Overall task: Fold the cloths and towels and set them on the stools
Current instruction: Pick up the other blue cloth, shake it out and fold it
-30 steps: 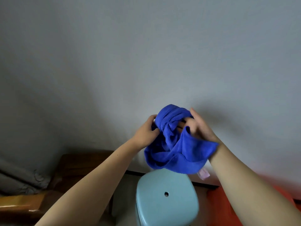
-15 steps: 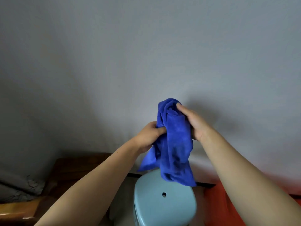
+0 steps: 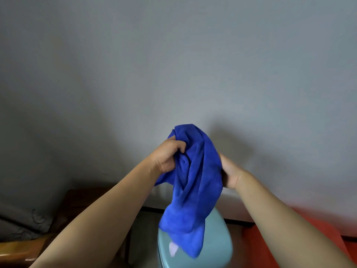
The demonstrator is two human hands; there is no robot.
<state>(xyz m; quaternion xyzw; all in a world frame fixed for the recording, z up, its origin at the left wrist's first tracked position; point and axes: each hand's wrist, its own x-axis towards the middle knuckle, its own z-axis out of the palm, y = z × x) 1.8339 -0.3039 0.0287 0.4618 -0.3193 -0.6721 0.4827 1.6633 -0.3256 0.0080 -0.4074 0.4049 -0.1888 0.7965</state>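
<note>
A bright blue cloth (image 3: 195,182) hangs bunched in the air in front of a grey wall. My left hand (image 3: 167,155) grips its upper left part with the fingers curled into the folds. My right hand (image 3: 229,173) holds its right side, mostly hidden behind the fabric. The cloth's lower end, with a small pale label, dangles over a light blue stool (image 3: 218,242) below. Part of the stool's seat is covered by the cloth.
An orange-red stool or seat (image 3: 257,246) stands right of the blue stool. Dark wooden furniture (image 3: 77,206) sits at the lower left, with grey fabric (image 3: 21,223) beside it. The grey wall (image 3: 173,64) fills the background.
The cloth has gone from a tight bundle to hanging long and loose. My left hand has moved up onto its top; my right hand has slid down to its right side.
</note>
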